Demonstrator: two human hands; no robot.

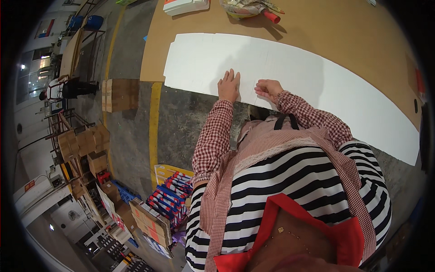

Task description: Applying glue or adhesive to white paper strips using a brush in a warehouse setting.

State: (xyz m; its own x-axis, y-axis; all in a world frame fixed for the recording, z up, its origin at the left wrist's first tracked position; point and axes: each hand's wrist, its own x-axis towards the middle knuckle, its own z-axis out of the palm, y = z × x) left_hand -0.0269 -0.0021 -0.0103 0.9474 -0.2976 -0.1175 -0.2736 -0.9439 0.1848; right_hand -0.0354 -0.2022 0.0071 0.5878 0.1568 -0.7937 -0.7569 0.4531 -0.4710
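A long white sheet that looks like cardboard (294, 68) lies across the brown tabletop, its near edge close to my body. My left hand (229, 87) rests flat on the sheet near that edge, fingers stretched out and slightly apart. Just to the right, my right hand (269, 89) is over the same sheet with its fingers curled and drawn together. Whatever is between those fingers, if anything, is too small to make out. Faint crease lines run across the sheet around both hands.
On the brown board surface (362, 54), a clear plastic bag with a red-ended item (253, 10) and a white stack (186, 6) sit at the far side. Cardboard boxes (122, 95) stand on the left floor; blue and red packages (170, 195) are lower left. Another person (63, 88) stands far left.
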